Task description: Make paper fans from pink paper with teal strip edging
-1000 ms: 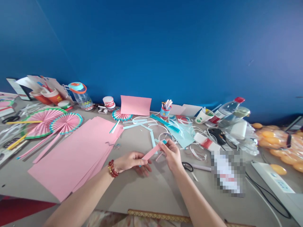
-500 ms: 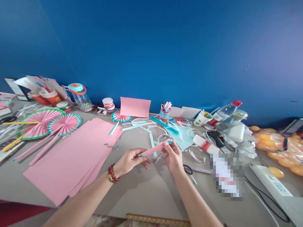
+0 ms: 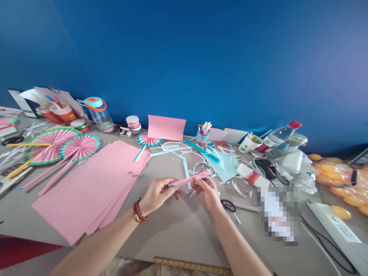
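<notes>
Between my two hands, above the grey table, is a narrow folded strip of pink paper (image 3: pixel 186 180) with blue at its ends. My left hand (image 3: pixel 159 194) pinches its left end between thumb and fingers. My right hand (image 3: pixel 206 191) grips it nearer the right end, which sticks out past the fingers. Left of my hands lies a stack of pink paper sheets (image 3: pixel 94 188). Beyond them are light blue paper strips (image 3: pixel 186 171) and a light blue sheet (image 3: pixel 227 168). A pair of scissors (image 3: pixel 228 206) rests right of my right wrist, its black handle showing.
Pleated paper fans (image 3: pixel 80 147) lie at the left. Along the blue wall stand a water bottle (image 3: pixel 100 117), a pen cup (image 3: pixel 202 135), a paper cup (image 3: pixel 248 143) and a tilted plastic bottle (image 3: pixel 276 138). A power strip (image 3: pixel 335 222) and bagged orange balls (image 3: pixel 330 172) are at right.
My right hand has slid a little left along the pink strip, and its thumb now presses nearer the middle. The strip has turned more edge-on. The whole view has shifted slightly.
</notes>
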Demonstrator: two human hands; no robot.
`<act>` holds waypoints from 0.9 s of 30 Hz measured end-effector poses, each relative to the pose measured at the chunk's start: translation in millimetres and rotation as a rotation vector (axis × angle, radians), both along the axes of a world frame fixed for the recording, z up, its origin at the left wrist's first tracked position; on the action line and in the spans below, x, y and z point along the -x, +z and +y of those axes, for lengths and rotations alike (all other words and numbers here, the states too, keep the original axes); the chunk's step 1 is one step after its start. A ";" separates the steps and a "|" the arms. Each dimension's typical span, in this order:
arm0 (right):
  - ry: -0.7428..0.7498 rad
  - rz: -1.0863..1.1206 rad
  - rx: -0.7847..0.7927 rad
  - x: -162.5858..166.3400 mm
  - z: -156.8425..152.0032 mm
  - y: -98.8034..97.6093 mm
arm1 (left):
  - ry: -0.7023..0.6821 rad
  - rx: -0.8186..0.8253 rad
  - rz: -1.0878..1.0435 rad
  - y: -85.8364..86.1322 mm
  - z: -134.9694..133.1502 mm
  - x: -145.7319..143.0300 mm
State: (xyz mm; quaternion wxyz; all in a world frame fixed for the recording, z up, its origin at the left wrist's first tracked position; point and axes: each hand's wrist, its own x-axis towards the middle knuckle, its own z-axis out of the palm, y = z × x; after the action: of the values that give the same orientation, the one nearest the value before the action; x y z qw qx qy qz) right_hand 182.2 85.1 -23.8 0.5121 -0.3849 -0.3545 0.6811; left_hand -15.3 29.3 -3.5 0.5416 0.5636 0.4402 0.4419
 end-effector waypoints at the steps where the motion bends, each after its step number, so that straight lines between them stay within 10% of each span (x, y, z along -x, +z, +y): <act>1: 0.014 0.008 0.000 0.1 -0.1 0.8 | 0.034 -0.031 0.021 -0.4 -1.2 -0.1; 12: 0.248 0.057 -0.116 6.6 -11.4 4.5 | 0.325 -0.188 -0.457 4.3 0.6 1.8; 20: 0.360 -0.988 -0.620 -26.6 -6.6 52.7 | 0.376 0.018 -0.683 0.9 11.0 15.4; 27: 0.136 -1.676 -0.529 -114.5 -45.5 62.2 | 0.182 0.131 -0.372 4.6 3.4 7.0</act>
State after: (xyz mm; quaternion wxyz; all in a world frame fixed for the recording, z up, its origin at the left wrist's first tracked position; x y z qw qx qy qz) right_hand 296.7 39.6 38.5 0.1140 -0.6049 -0.7818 0.0992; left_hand -22.3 32.7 1.1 0.6069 0.3935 0.4095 0.5559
